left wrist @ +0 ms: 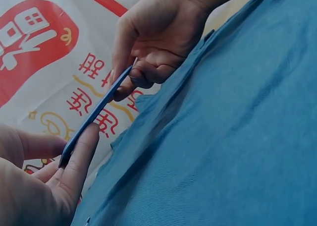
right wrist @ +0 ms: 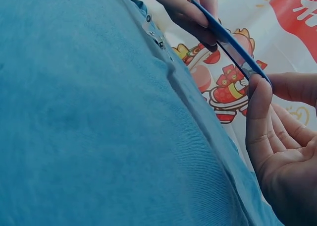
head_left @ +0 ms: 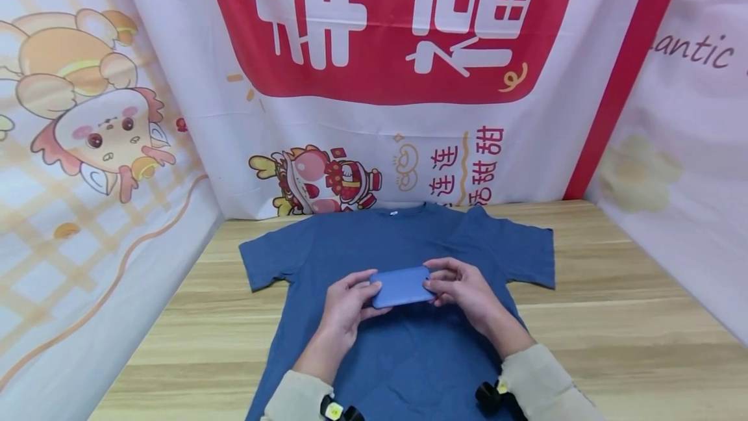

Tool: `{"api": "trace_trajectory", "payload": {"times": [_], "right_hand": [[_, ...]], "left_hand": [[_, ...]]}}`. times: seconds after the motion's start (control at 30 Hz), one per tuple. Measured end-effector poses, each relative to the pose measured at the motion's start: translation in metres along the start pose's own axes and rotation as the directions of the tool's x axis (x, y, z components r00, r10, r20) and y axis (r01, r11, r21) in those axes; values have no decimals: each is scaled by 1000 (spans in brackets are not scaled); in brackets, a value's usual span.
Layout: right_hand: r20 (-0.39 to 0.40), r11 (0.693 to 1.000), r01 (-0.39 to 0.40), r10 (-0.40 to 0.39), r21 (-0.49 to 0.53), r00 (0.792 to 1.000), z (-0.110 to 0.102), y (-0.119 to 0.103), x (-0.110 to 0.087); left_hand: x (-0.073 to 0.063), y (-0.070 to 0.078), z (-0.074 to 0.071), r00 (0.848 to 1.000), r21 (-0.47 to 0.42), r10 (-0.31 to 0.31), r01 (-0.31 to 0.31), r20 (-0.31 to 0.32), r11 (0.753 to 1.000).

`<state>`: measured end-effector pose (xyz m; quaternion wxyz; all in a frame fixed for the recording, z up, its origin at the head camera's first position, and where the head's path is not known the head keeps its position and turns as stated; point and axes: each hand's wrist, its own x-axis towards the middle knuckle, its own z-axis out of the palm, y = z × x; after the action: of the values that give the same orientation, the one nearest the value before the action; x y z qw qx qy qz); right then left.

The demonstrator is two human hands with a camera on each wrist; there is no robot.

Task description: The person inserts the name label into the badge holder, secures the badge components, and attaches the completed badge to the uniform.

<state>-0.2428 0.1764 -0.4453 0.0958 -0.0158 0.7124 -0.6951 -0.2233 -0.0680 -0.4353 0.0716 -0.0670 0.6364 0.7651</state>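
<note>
Pinched at its 9 o'clock end by the left hand (head_left: 346,304) and 3 o'clock end by the right hand (head_left: 463,288), the phone (head_left: 400,286) is above the shirt (head_left: 409,356), which lies on the table (head_left: 596,317); a banner (head_left: 374,83) hangs at 12 o'clock.

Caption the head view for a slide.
Left hand and right hand hold a flat blue object by its ends above an outspread blue T-shirt.

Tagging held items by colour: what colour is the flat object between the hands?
The flat object has a blue face, clearest in the head view.
</note>
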Motion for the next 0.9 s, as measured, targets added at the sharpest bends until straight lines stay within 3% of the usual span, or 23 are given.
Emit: {"api": "trace_trajectory", "payload": {"times": [0.13, 0.23, 0.3, 0.47, 0.63, 0.77, 0.83, 0.9], "right_hand": [[-3, 1000, -3, 3, 11, 1000, -1, 0, 0], [-7, 1000, -9, 9, 25, 1000, -2, 0, 0], [-11, 999, -10, 10, 38, 1000, -2, -1, -1], [-20, 998, 5, -4, 60, 1000, -2, -6, -3], [-30, 997, 25, -23, 79, 999, 1, -10, -5], [-26, 995, 67, -65, 69, 998, 4, -11, -5], [-25, 995, 93, -92, 41, 995, 4, -12, -5], [-21, 992, 121, -121, 16, 992, 5, -12, -5]], "left_hand": [[0, 1, 4, 1000, 49, 19, -19, -5, 999], [-2, 2, 6, 999, 159, 38, -39, 11, 986], [-4, 2, 7, 997, 273, 64, -72, 38, 959], [-9, 1, 11, 987, 496, 126, -161, 103, 854], [-9, -1, 12, 983, 583, 135, -183, 124, 791], [-8, -2, 11, 971, 633, 151, -236, 186, 737], [-8, -2, 12, 959, 635, 163, -275, 231, 722], [-9, -2, 12, 949, 621, 170, -304, 267, 722]]}}
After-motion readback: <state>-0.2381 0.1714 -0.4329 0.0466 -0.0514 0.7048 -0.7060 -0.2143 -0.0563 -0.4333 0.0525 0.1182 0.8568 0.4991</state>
